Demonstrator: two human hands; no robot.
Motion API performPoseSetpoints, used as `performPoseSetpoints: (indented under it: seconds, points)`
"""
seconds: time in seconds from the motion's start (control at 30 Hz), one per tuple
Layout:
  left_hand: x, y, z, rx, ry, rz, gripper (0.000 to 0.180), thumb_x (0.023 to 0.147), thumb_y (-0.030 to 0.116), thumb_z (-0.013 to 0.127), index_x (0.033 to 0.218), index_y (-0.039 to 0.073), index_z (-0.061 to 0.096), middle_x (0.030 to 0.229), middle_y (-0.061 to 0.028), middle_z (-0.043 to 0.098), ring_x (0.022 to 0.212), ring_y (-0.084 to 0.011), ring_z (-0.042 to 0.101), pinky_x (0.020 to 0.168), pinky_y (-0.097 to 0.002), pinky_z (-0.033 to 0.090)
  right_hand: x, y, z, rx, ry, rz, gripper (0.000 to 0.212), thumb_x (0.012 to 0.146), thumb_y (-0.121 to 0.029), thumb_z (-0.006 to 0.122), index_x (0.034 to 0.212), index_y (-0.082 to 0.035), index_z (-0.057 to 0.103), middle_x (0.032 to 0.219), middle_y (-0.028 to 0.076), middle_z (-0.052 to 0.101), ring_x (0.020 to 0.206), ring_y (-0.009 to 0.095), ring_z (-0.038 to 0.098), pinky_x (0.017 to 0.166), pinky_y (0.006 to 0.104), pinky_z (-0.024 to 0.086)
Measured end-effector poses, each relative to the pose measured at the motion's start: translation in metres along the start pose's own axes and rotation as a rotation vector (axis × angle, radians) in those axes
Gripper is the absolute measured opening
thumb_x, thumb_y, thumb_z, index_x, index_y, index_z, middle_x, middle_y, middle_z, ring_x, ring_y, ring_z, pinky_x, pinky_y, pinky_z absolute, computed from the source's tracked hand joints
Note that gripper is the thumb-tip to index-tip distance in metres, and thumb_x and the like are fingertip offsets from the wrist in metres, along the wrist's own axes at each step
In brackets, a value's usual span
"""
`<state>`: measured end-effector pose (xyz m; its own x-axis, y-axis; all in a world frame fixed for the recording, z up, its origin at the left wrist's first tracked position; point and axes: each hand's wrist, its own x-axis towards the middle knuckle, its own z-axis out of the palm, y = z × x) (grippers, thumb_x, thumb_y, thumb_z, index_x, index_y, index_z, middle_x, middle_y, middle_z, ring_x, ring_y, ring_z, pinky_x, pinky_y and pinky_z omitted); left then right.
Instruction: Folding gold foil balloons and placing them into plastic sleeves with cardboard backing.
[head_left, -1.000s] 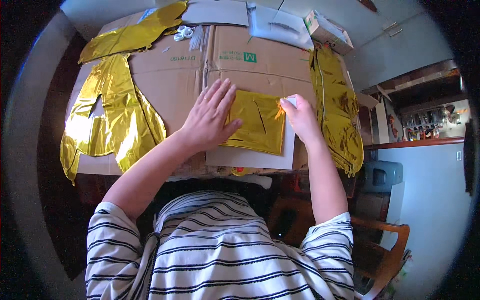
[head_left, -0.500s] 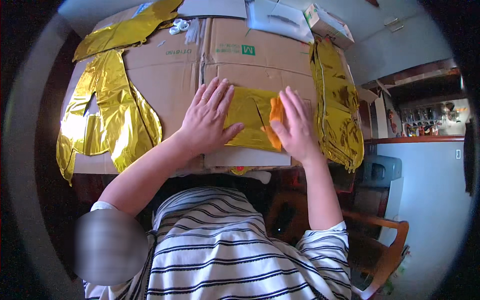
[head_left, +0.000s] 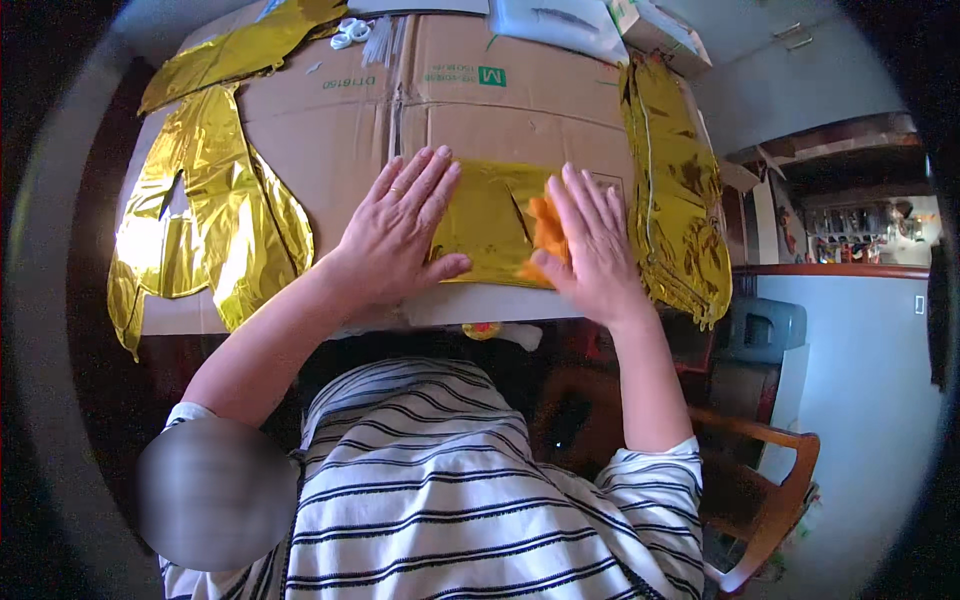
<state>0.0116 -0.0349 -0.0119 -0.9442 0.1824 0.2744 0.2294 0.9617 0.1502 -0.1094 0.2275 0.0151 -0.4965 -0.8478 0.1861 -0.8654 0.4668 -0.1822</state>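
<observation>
Gold sheet (head_left: 485, 210), orange piece (head_left: 547, 235) by right hand (head_left: 600, 248), white rings (head_left: 350, 33) beyond

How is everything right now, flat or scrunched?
Shiny rectangular gold foil sheet: flat, lightly creased
Orange cloth-like piece: crumpled
Left hand: open, palm down
Right hand: open, touching orange piece
Big gold foil shape on the left: wrinkled
Long gold foil on the right: wrinkled
Brown cardboard: spread flat, creased

Both hands (head_left: 398, 228) palm-down, fingers (head_left: 426, 182) extended, forearms (head_left: 655, 385) angled inward
</observation>
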Motion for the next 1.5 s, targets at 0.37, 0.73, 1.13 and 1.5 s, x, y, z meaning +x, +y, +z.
performPoseSetpoints:
  seconds: [0.37, 0.73, 1.13, 1.5]
  points:
    - [-0.004, -0.002, -0.001, -0.009, -0.021, 0.094, 0.101, 0.089, 0.073, 0.046, 0.149, -0.006, 0.031, 0.156, -0.0251, 0.032, 0.147, -0.0372, 0.029, 0.12, -0.0518, 0.02, -0.023, -0.007, 0.004, -0.167, -0.219, -0.113, 0.087, 0.092, -0.065, 0.048, 0.158, -0.016, 0.022, 0.164, 0.017, 0.017, 0.15, 0.037, 0.02, 0.121, 0.0572, 0.011]
    - [-0.006, 0.006, -0.003, -0.014, -0.041, 0.057, 0.102, 0.088, 0.072, 0.047, 0.15, -0.006, 0.03, 0.157, -0.0267, 0.029, 0.149, -0.0388, 0.023, 0.122, -0.0499, 0.014, -0.018, 0.011, 0.019, -0.026, -0.038, -0.034, 0.081, 0.097, -0.061, 0.043, 0.158, -0.012, 0.021, 0.162, 0.022, 0.02, 0.149, 0.04, 0.022, 0.12, 0.0559, 0.014]
    - [-0.004, 0.014, 0.001, -0.088, -0.001, 0.03, 0.109, 0.082, 0.078, 0.051, 0.15, -0.005, 0.031, 0.157, -0.0276, 0.027, 0.148, -0.0415, 0.022, 0.122, -0.0508, 0.015, -0.023, 0.006, 0.018, 0.069, 0.129, 0.055, 0.065, 0.098, -0.042, 0.057, 0.148, -0.004, 0.041, 0.149, 0.023, 0.044, 0.139, 0.04, 0.04, 0.116, 0.0547, 0.026]
    - [-0.002, 0.016, -0.001, -0.064, -0.062, 0.008, 0.113, 0.08, 0.078, 0.055, 0.152, -0.003, 0.027, 0.159, -0.0262, 0.023, 0.15, -0.0408, 0.018, 0.123, -0.0503, 0.012, 0.01, 0.072, 0.001, 0.662, 0.203, 0.467, 0.029, 0.091, -0.014, 0.071, 0.116, 0.0, 0.066, 0.098, 0.007, 0.063, 0.081, 0.012, 0.057, 0.075, 0.0273, 0.051]
